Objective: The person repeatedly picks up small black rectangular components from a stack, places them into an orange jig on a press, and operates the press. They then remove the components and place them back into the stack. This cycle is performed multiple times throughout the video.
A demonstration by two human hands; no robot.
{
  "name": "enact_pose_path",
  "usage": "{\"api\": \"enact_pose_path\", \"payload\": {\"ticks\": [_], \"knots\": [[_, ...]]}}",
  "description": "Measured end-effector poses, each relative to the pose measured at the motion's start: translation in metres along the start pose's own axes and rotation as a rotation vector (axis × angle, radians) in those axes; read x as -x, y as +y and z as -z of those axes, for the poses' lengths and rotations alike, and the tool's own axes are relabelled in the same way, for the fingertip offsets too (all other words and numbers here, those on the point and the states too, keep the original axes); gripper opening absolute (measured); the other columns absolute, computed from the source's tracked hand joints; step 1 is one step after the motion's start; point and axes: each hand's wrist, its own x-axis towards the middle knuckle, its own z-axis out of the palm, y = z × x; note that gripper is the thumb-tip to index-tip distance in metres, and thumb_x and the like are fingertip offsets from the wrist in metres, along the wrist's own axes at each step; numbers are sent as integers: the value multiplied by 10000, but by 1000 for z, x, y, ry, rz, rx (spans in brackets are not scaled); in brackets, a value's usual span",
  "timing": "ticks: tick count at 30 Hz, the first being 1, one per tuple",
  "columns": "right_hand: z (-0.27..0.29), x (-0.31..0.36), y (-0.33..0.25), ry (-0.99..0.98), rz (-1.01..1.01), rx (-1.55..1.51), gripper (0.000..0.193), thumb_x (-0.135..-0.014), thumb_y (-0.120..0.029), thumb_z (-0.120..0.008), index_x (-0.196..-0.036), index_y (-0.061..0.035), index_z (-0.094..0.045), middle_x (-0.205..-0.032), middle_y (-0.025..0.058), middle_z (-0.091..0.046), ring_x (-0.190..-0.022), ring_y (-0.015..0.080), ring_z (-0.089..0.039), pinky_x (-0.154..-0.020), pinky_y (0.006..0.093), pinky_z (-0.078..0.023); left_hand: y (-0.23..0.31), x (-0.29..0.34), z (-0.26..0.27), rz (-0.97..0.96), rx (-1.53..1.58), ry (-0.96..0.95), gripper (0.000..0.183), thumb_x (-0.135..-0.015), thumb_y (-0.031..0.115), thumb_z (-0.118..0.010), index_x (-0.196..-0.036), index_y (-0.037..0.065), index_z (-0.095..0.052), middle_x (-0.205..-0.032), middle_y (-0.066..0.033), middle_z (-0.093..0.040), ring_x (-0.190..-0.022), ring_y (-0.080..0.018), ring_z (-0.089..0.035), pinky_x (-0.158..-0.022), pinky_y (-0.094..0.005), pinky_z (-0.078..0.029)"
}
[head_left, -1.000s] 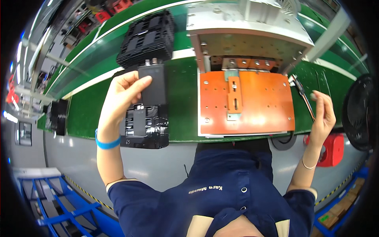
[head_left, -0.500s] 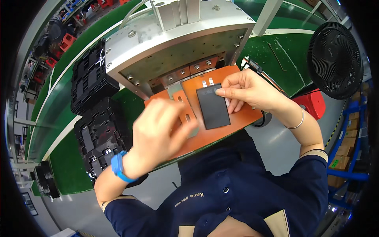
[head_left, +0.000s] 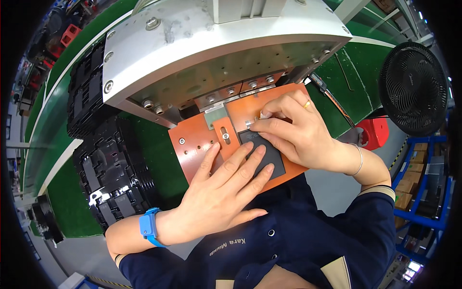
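Note:
A flat black pouch battery cell with small metal tabs lies on an orange fixture plate. My left hand rests with fingers spread, its fingertips on the cell and on an orange slotted guide block beside it. At the cell's far end, my right hand pinches one tab between thumb and forefinger; the fingers partly hide it. The tabs point toward the metal press, whose row of bolted blocks sits just beyond the plate.
Stacked black plastic trays stand on the green table at left. A caliper and a hex key lie to the right. A black fan and a red stool are farther right, near blue shelving with cartons.
The battery cell has gone from being held up in my right hand to lying on the plate. My left hand has come down onto it, and my right fingers have shifted to its tabs.

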Motion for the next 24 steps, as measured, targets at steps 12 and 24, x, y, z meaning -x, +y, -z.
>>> {"api": "enact_pose_path", "payload": {"ticks": [12,24], "knots": [[-2,0,1,91,-5,-22,252,-775,-117,-714,-1018,-85,-652,-979,33,-625,-964,224,-554,-811,351,-418,0,-2,1,3,-23,-1,709,-772,589,-677,-1335,174,-559,-1428,-121,-478,-1305,-316,-457,-1084,-596,-280],[-4,-3,-7,27,11,191,247,-741,-63,-682,-987,-76,-653,-1001,36,-655,-1004,227,-591,-841,392,-464,0,-3,1,9,-13,15,683,-776,565,-688,-1318,164,-572,-1415,-122,-491,-1288,-315,-470,-1075,-588,-293]]}}
